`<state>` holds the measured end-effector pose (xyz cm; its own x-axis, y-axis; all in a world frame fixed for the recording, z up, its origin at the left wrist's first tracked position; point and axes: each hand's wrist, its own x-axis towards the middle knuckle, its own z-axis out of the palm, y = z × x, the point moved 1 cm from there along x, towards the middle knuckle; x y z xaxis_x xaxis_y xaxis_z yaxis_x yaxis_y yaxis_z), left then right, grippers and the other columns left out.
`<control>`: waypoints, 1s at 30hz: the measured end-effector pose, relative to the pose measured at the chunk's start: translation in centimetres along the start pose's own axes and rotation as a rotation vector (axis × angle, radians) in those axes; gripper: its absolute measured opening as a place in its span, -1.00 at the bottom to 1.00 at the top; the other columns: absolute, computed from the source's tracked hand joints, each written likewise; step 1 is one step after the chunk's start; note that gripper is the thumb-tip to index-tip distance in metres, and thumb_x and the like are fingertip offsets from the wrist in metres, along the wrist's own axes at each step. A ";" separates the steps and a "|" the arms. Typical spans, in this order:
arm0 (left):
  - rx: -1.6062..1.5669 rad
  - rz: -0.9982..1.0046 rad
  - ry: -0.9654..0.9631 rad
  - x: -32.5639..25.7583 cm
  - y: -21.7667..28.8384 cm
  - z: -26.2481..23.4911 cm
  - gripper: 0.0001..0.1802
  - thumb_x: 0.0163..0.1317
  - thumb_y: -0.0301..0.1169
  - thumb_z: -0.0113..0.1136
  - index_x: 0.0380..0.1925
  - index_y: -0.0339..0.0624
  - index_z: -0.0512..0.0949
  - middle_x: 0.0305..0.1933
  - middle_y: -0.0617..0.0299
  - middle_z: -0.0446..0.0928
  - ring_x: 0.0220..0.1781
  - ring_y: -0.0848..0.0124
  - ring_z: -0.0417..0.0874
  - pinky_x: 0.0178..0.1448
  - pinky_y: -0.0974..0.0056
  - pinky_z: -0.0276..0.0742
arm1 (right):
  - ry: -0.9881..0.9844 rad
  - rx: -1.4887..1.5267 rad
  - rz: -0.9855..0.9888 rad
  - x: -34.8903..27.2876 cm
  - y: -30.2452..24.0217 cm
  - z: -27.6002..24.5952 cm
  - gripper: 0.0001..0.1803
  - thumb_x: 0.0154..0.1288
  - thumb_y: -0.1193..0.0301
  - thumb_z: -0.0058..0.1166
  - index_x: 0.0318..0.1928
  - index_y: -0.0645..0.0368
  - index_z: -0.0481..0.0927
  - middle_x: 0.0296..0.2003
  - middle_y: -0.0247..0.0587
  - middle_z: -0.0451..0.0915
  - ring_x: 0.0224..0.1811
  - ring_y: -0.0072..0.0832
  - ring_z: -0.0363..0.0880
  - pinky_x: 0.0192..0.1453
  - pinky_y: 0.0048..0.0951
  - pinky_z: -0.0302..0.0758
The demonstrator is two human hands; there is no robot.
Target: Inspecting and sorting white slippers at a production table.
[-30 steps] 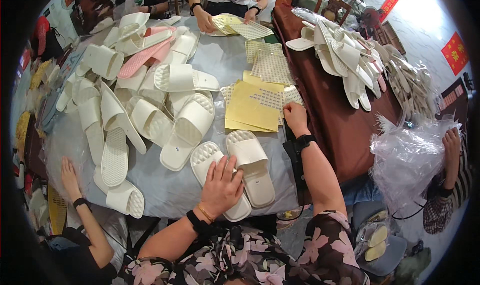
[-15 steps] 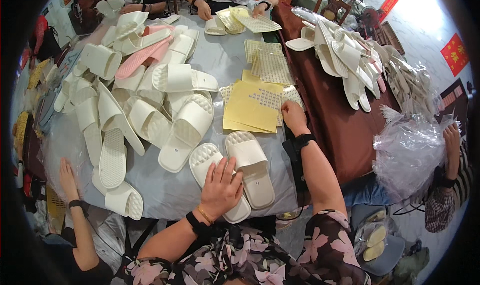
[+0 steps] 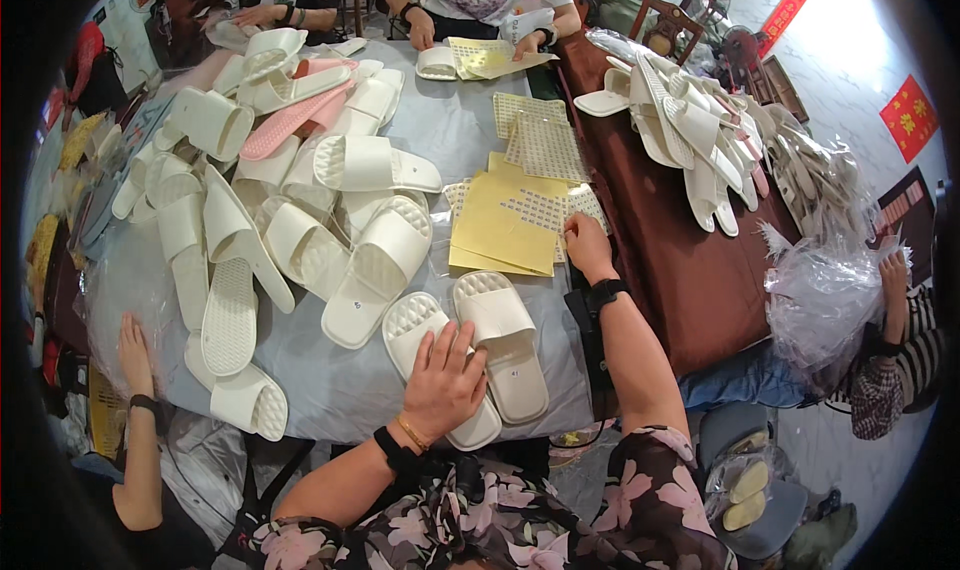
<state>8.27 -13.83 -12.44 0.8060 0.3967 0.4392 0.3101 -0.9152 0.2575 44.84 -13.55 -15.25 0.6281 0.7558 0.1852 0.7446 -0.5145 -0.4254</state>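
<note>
Two cream slide slippers lie side by side at the near edge of a table covered in grey plastic (image 3: 470,130). My left hand (image 3: 445,380) rests flat on the left slipper (image 3: 410,325), fingers spread. Beside it lies the right slipper (image 3: 505,335), strap up. My right hand (image 3: 583,245) reaches to the edge of a stack of yellow sticker sheets (image 3: 505,225), fingertips touching small stickers there. Both wrists wear dark bands.
A heap of cream and pink slippers (image 3: 280,170) fills the table's left half. More slippers (image 3: 690,130) pile on a brown table at the right, near clear plastic bags (image 3: 825,290). Other people's hands work at the far edge (image 3: 420,40) and at the left (image 3: 135,345).
My left hand has stayed on the left slipper. My right hand stays at the yellow sheets. The person at the far edge has shifted a slipper and sheets.
</note>
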 end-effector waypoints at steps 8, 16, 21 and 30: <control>0.002 0.002 -0.004 -0.2 -0.1 0.3 -0.55 0.05 -0.22 0.27 -0.02 -0.07 0.56 0.33 -0.01 0.33 0.38 0.03 0.30 0.45 -0.10 0.15 | 0.062 0.054 -0.075 -0.8 -1.8 -0.3 -0.81 0.18 0.37 0.11 -0.19 0.11 0.62 -0.21 0.00 0.58 -0.12 -0.01 0.56 -0.01 -0.10 0.51; -0.001 0.008 0.004 -0.1 -0.1 0.4 -0.55 0.04 -0.23 0.28 -0.02 -0.07 0.56 0.34 -0.01 0.32 0.38 0.01 0.30 0.44 -0.12 0.14 | 0.047 -0.188 -0.261 -2.4 -5.5 0.4 -0.71 0.10 0.22 0.21 -0.15 -0.02 0.65 0.00 -0.19 0.52 0.15 -0.09 0.39 0.16 0.02 0.36; -0.003 0.003 0.003 -0.1 0.0 0.4 -0.54 0.01 -0.24 0.29 -0.03 -0.08 0.56 0.34 -0.02 0.31 0.39 -0.01 0.27 0.45 -0.13 0.11 | -0.005 -0.174 -0.239 -2.5 -6.3 0.4 -0.63 0.12 0.20 0.20 -0.03 -0.04 0.60 0.10 -0.18 0.49 0.23 -0.09 0.36 0.24 0.02 0.30; -0.008 0.007 -0.003 -0.1 0.0 0.2 -0.54 0.03 -0.25 0.28 -0.02 -0.10 0.56 0.35 -0.03 0.30 0.39 -0.02 0.27 0.44 -0.14 0.13 | -0.163 -0.157 -0.171 -2.8 -6.8 -0.4 -0.40 0.18 0.15 0.16 0.24 0.01 0.44 0.20 -0.10 0.45 0.26 -0.07 0.35 0.28 0.04 0.30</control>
<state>8.27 -13.91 -12.66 0.8095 0.3902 0.4387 0.3006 -0.9173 0.2612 38.09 -12.29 -12.47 0.4553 0.8855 0.0923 0.8704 -0.4209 -0.2555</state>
